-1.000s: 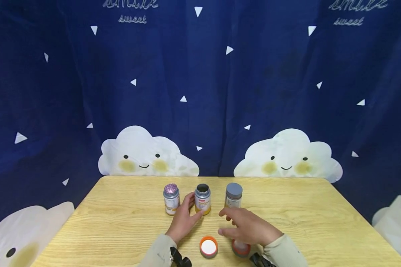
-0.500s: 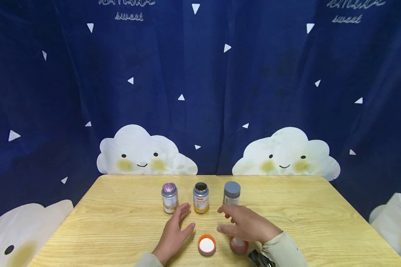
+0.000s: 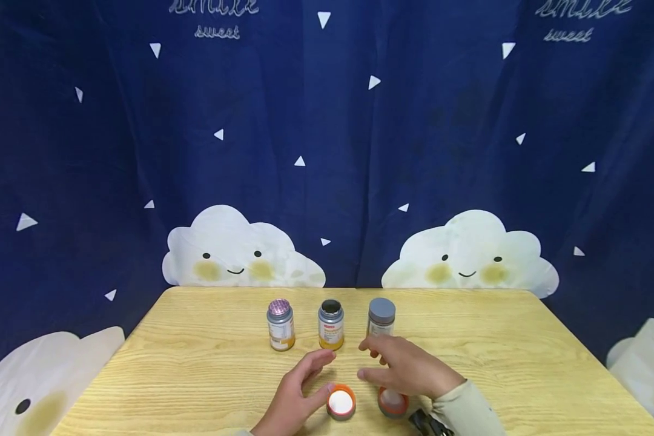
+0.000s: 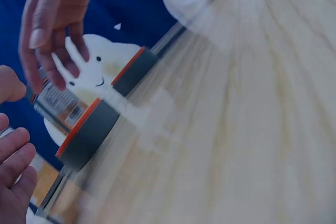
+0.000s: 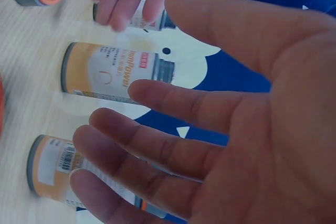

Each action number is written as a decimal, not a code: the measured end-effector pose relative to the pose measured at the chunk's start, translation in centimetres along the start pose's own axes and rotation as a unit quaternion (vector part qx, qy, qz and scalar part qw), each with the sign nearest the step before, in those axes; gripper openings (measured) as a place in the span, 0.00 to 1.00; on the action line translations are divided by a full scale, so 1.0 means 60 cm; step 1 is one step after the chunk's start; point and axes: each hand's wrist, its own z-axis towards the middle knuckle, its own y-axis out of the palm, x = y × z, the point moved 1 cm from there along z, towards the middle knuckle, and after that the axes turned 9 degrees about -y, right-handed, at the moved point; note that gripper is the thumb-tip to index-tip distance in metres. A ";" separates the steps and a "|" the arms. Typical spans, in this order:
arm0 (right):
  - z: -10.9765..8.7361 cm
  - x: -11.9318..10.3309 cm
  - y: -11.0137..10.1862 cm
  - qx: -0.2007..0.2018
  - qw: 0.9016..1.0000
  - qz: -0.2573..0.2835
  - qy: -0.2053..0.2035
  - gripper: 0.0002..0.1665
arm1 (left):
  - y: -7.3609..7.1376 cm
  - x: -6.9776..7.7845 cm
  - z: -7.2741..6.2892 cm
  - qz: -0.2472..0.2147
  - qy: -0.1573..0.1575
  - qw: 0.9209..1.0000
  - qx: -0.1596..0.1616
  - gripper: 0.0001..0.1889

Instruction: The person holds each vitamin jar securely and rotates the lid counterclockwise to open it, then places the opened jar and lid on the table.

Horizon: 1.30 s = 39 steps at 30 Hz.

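My left hand (image 3: 297, 393) reaches in from the front with fingers loosely extended. Its thumb overlaps the edge of an upturned grey-and-orange cap (image 3: 341, 402) with a white inside; I cannot tell if they touch. Above a second upturned cap (image 3: 393, 404), my right hand (image 3: 411, 366) hovers with relaxed fingers, holding nothing. Three pill bottles stand in a row behind: the left bottle (image 3: 281, 330) with a pink foil seal, the middle bottle (image 3: 331, 330) with a dark uncovered mouth, the right bottle (image 3: 381, 312) wearing a grey cap. Right-hand fingers hide the right bottle's lower part.
A light wooden table (image 3: 207, 363) bears everything. Behind it hangs a dark blue curtain (image 3: 332, 121) with smiling white clouds and small triangles. A black wrist device (image 3: 429, 422) sits below the right sleeve (image 3: 469, 409).
My left hand has let go of the middle bottle, drawn back toward the front, then moved right to the left cap. The right hand has stayed nearly in place.
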 end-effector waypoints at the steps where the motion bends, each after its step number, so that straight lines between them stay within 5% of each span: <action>1: -0.001 0.000 -0.001 0.005 1.000 -0.006 -0.006 0.26 | 0.005 0.001 0.003 0.001 0.008 1.000 -0.004 0.25; 9: -0.009 -0.004 -0.014 0.036 0.999 -0.019 -0.034 0.22 | 0.032 0.011 0.039 0.029 0.049 0.998 -0.002 0.27; 14: -0.012 -0.005 -0.024 0.046 0.998 -0.025 -0.040 0.18 | 0.041 0.021 0.066 0.041 0.045 0.998 0.000 0.30; 31: -0.029 -0.006 -0.055 0.076 0.997 -0.029 -0.013 0.20 | 0.067 0.031 0.151 0.073 -0.086 0.993 -0.040 0.48; 39: -0.032 -0.007 -0.060 0.079 0.997 -0.019 -0.016 0.19 | 0.080 0.037 0.173 0.094 -0.087 0.991 -0.044 0.47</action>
